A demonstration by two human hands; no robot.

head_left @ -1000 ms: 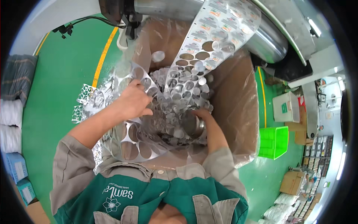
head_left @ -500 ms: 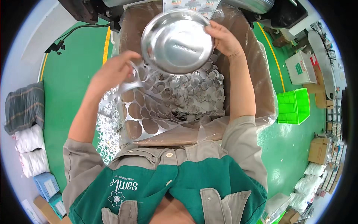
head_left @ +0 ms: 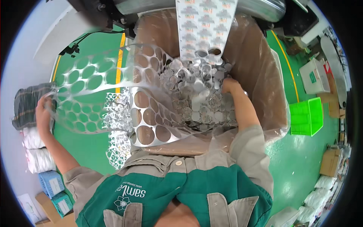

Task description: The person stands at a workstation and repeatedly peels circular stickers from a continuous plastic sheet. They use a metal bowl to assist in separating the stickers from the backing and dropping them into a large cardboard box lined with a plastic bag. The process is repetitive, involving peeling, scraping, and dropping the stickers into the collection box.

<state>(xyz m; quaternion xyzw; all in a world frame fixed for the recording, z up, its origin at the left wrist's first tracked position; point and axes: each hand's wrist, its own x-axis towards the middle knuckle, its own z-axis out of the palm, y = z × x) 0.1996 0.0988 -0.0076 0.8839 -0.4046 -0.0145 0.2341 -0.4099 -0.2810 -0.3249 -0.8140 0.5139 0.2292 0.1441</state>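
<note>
My left hand [head_left: 44, 109] is stretched far out to the left, closed on the end of a thin silvery sheet [head_left: 89, 89] punched with rows of round holes. The sheet spans from there, blurred, to the lined bin. Inside the bin lies a heap of small round metal discs [head_left: 204, 102]. My right hand [head_left: 232, 86] is down at the right side of this heap, its fingers curled and partly hidden; what they grip cannot be made out. The metal bowl is not visible. Above the heap hangs a flat printed sheet [head_left: 206, 28], with round holes at its lower end.
A clear plastic liner [head_left: 261, 75] covers the brown bin's walls. More punched scrap [head_left: 118, 132] lies left of it. Metal rollers [head_left: 261, 9] cross above the far side. A green crate [head_left: 306, 116] stands right, a dark folded blanket [head_left: 28, 106] left.
My left hand has swung outward left, stretching the punched sheet with it. My right hand has dropped from the bowl's raised position to the discs; the bowl is out of sight. The printed sheet shows more.
</note>
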